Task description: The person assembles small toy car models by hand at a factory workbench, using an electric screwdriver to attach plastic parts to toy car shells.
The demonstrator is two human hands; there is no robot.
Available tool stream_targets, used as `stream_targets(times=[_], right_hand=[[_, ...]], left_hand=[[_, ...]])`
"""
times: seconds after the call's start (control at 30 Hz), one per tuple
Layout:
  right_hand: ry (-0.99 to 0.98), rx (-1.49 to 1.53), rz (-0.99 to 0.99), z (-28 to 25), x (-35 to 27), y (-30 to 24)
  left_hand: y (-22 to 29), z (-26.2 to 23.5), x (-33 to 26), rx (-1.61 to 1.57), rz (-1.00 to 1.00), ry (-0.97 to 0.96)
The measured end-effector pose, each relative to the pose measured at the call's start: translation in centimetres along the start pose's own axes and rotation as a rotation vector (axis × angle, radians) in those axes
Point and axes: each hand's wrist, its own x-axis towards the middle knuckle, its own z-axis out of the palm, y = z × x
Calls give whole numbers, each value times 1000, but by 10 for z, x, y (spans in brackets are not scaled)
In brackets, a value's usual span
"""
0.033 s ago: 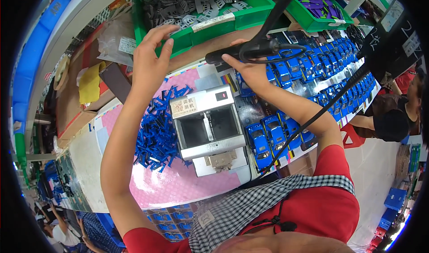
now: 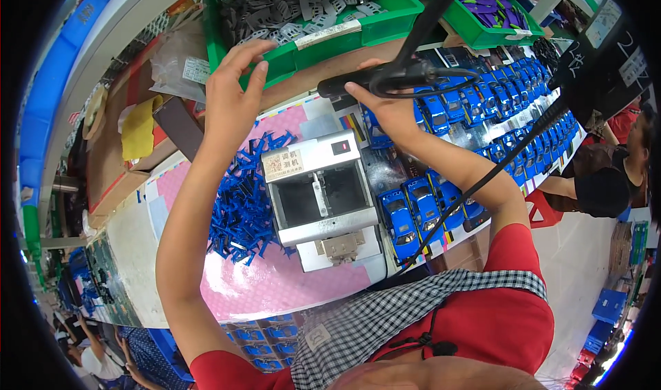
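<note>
My left hand (image 2: 235, 87) is raised at the near wall of a green bin (image 2: 292, 63) of grey plastic parts, thumb and fingers apart and holding nothing. My right hand (image 2: 392, 111) is closed round a black cylindrical tool (image 2: 337, 86), thumb along its near side; the tool's tip cannot be made out. Below and between my hands stands a silver box-shaped machine (image 2: 327, 235) with a dark open recess and a small display. An upright metal piece (image 2: 319, 194) shows inside the recess. Small blue plastic parts (image 2: 241, 207) lie heaped left of the machine.
Rows of blue toy cars (image 2: 421, 204) line the table's right side. A second green bin (image 2: 502, 37) holds purple and green parts. A black cable (image 2: 509, 157) crosses before my right arm. Cardboard boxes (image 2: 117, 190) stand left; another person (image 2: 606, 190) sits at right.
</note>
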Motion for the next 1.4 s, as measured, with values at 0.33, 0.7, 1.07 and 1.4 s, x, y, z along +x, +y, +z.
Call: stream_targets(times=[0.33,0.7,1.07,1.4], right_hand=[[98,387,-231,-9,-4,-74],[367,98,-306,-76,-29,-97],[413,397,-214,-156,-104,-97],[567,417,-95,-172,-152,-105]], left_hand=[[9,14,-7,-545,-474,-209],[-50,0,65,5,-292,-185],[-10,107,48,52,637,-431],[-79,132,3,7,328,-833]])
